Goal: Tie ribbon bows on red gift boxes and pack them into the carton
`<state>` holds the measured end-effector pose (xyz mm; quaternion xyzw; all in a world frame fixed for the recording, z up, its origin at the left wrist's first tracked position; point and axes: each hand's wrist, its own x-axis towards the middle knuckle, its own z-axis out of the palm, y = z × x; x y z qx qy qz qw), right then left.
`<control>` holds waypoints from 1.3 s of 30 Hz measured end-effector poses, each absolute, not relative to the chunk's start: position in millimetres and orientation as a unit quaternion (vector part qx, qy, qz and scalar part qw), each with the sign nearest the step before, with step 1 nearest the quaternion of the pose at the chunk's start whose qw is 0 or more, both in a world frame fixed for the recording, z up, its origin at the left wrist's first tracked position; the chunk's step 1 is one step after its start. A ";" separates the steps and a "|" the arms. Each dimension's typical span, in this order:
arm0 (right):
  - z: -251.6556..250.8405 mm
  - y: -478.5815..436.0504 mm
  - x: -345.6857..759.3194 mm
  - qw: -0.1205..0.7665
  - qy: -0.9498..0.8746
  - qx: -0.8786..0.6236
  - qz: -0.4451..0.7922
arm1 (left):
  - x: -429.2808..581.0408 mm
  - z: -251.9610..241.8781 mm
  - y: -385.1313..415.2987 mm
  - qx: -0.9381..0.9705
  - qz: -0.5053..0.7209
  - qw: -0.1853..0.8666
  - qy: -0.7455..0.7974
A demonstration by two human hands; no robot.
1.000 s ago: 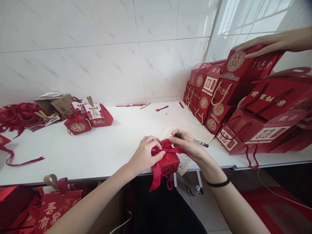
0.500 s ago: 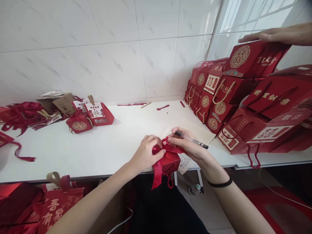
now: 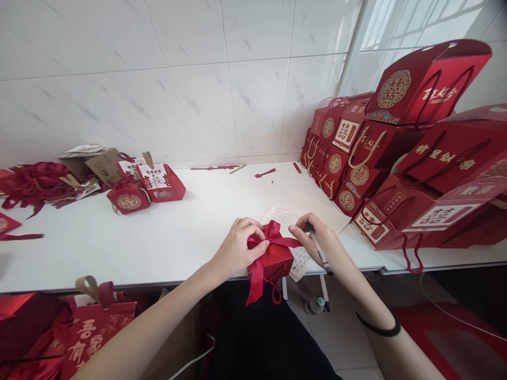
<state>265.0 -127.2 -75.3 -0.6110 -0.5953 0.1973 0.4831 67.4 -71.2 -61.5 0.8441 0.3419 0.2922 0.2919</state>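
Observation:
A small red gift box (image 3: 277, 262) sits at the table's front edge, with a red ribbon (image 3: 273, 236) tied in a bow on its top. My left hand (image 3: 240, 245) pinches the ribbon at the bow's knot. One ribbon tail hangs down over the front of the box, beside a twisted red cord. Just right of the bow, my right hand (image 3: 315, 237) holds a pen (image 3: 319, 249) among its fingers. A ribbon end reaches towards this hand; whether the fingers touch it I cannot tell.
Stacked red gift boxes (image 3: 396, 158) fill the right side. Printed paper (image 3: 325, 214) lies behind my right hand. Two small boxes (image 3: 163, 184) and a heap of red ribbon (image 3: 37, 187) stand at the left. Red bags (image 3: 101, 327) are below the table edge.
My right hand has moved right, off the bow, and the pen now points downward. The other person's hand has left the top box at right, whose top now stands up.

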 end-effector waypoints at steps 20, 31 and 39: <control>-74.2 -169.3 262.1 0.439 -0.606 -0.566 0.345 | 69.0 -61.8 -70.3 0.834 0.286 0.305 0.360; -39.4 -156.7 283.4 0.495 -0.589 -0.629 0.114 | 59.8 -59.7 -67.1 0.800 0.359 0.302 0.373; -64.6 -100.1 255.6 0.488 -0.654 -0.483 0.317 | 48.3 -54.4 -77.8 0.768 0.327 0.295 0.465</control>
